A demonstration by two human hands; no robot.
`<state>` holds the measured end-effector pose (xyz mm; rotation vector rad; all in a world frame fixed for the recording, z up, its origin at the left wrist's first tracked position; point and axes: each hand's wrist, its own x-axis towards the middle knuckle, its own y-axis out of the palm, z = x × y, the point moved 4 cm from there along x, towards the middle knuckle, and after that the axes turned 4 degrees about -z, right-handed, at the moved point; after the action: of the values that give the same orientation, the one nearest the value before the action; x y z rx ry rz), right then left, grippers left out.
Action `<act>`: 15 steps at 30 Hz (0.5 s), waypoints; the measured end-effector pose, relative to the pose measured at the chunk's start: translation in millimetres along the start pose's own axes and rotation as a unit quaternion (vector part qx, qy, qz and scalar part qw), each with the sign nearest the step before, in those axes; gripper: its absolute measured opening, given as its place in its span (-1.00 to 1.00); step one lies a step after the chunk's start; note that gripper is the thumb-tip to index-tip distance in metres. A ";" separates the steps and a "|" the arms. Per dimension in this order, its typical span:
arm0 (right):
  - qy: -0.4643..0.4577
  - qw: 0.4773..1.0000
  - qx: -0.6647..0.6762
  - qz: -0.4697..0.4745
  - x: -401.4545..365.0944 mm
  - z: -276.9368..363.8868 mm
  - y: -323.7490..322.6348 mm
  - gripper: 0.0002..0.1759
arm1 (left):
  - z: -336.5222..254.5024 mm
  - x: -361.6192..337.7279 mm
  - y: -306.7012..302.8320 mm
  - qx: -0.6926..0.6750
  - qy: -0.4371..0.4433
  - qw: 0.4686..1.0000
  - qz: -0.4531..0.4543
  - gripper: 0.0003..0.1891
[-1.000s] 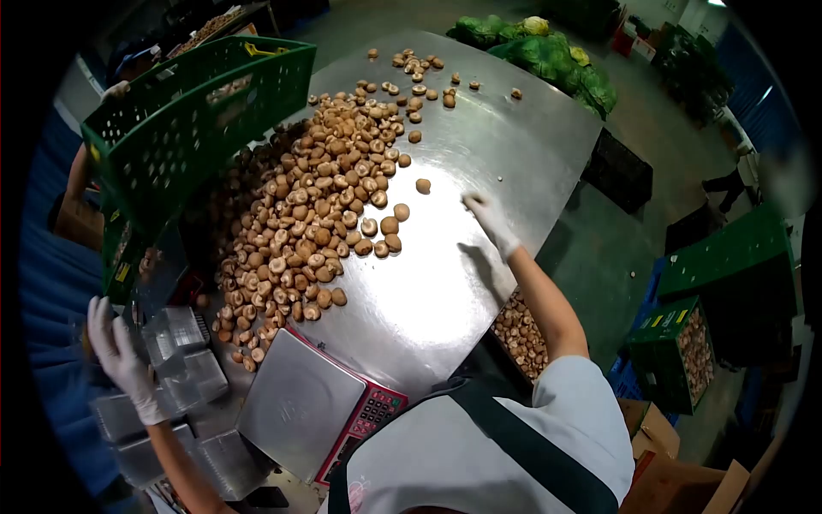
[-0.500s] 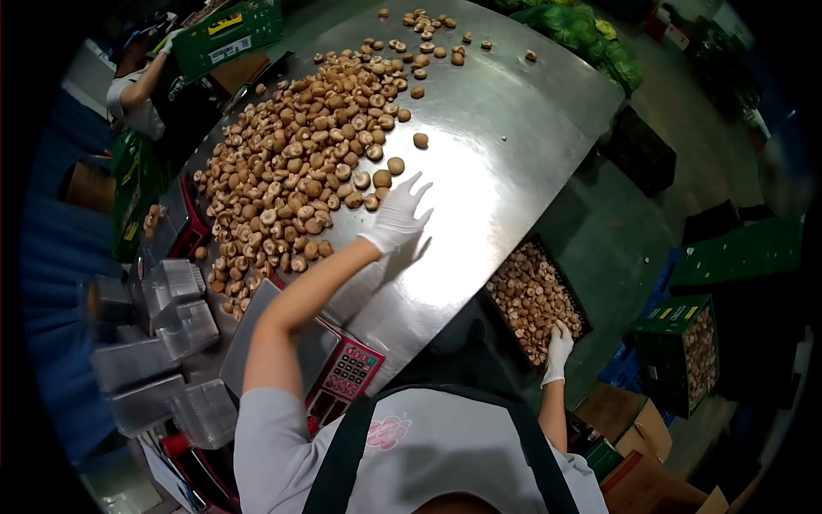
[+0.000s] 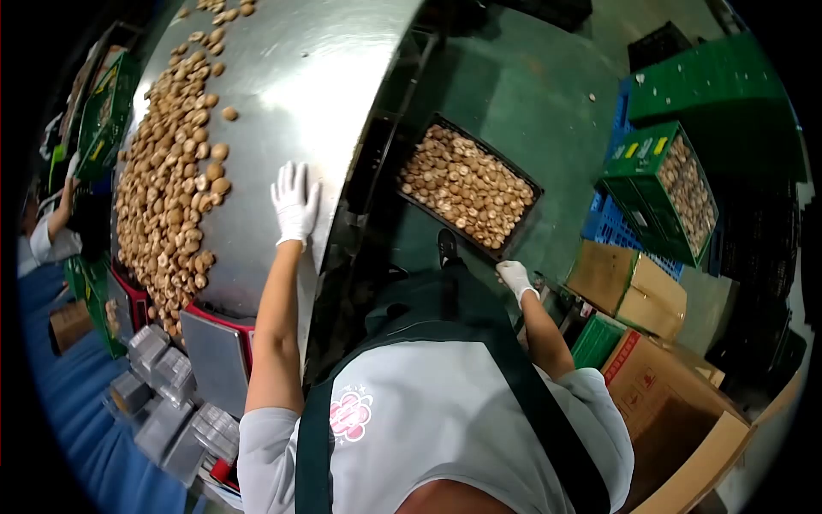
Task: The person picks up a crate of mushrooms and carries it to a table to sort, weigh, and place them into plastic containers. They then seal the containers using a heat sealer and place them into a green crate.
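My left hand [image 3: 294, 204], in a white glove, lies palm down on the metal table [image 3: 265, 111] near its right edge, with fingers stretched out and nothing held. To its left, a long heap of brown mushrooms [image 3: 171, 163] covers the far side of the table. My right hand [image 3: 516, 279], gloved too, is low on my right with curled fingers, by the near corner of a black crate [image 3: 529, 210] full of mushrooms. Whether its fingers grip the crate's rim or something small is hard to make out.
Scales [image 3: 214, 355] and clear plastic boxes [image 3: 175, 377] stand at the lower left. On the right are a green crate of mushrooms [image 3: 638, 184], a blue pallet [image 3: 612, 227] and cardboard boxes [image 3: 664, 403]. Another person's arm [image 3: 62, 210] shows at far left.
My view has swung right. My left hand has gone from beside the mushroom heap to near the table's edge. My right hand has moved off the crate's mushrooms to its near corner.
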<state>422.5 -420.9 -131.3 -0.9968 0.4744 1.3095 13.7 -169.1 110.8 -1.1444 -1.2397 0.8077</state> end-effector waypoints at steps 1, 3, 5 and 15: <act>0.042 0.998 0.051 -0.023 3.6 -29.6 -13.5 -0.75 | 0.4 -0.5 -0.5 0.009 0.002 1.000 0.003 -0.46; 0.108 0.986 0.120 -0.042 6.9 -82.5 -39.9 -0.77 | -0.1 0.1 -3.4 0.004 0.012 1.000 -0.003 -0.46; 0.154 0.979 0.118 -0.061 -1.9 -106.5 -63.8 -0.78 | 0.8 0.0 -3.9 0.006 0.022 1.000 -0.007 -0.47; 0.129 0.939 0.306 -0.089 -40.9 -104.2 -54.2 -0.77 | -9.2 4.5 -18.5 0.019 0.046 0.998 -0.023 -0.52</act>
<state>487.8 -526.6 -135.9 -0.6613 0.9058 0.7864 21.4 -171.9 130.2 -1.1060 -1.1658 0.7335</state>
